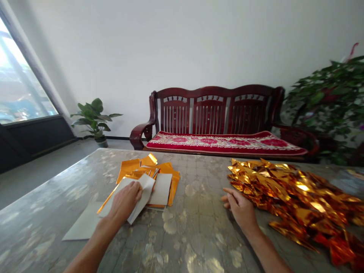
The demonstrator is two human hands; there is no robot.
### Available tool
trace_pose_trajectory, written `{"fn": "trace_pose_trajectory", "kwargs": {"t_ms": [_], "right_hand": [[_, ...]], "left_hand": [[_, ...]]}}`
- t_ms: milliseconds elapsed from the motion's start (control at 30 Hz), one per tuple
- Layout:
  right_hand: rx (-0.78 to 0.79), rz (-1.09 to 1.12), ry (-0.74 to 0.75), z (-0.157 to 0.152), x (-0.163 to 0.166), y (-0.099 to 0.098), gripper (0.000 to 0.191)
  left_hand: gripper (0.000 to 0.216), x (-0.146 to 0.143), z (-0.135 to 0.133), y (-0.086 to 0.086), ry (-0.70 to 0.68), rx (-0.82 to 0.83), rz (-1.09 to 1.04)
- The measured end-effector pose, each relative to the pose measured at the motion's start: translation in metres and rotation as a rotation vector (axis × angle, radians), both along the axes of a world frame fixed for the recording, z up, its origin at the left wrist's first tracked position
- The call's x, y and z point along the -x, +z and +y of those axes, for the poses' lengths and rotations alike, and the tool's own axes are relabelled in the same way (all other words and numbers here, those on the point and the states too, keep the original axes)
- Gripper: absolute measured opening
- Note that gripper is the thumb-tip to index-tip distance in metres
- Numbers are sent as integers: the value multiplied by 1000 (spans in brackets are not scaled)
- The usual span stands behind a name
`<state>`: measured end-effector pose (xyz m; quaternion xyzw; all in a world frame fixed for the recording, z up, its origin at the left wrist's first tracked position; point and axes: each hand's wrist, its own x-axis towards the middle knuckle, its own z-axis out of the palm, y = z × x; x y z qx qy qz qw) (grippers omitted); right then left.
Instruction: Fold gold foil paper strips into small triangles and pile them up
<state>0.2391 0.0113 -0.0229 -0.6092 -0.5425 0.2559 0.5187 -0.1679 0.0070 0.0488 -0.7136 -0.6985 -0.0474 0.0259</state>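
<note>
Head view: mottled table [193,242] under gold foil [295,197], red-cushioned bench [210,113] beyond

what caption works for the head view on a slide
Left hand on white-backed gold foil sheets, right hand beside a heap of folded gold foil, on a worn tabletop

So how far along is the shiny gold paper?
A big heap of folded gold foil looks done. The left hand is on a pale sheet now. Still waiting, it seems: the orange-gold sheets beside it.
</note>
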Motion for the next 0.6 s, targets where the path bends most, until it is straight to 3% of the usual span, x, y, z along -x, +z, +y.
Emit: {"fn": "trace_pose_trajectory", "kwargs": {"t_ms": [67,200,300,467,600], "right_hand": [[-54,-177,76,-4,6,0,40],[-232,-376,272,-17,27,7,74],[-347,-508,371,-25,39,15,75],[-409,-625,466,-24,38,16,27],[-431,-711,303,-21,30,14,21]], "left_hand": [[21,-33,-3,-4,-221,-41,8],[18,-94,-7,-21,-693,-177,10],[11,-123,-6,-32,-890,-203,23],[9,-146,2,-38,-980,-190,21],[12,-152,0,-32,-793,-209,-246]]}}
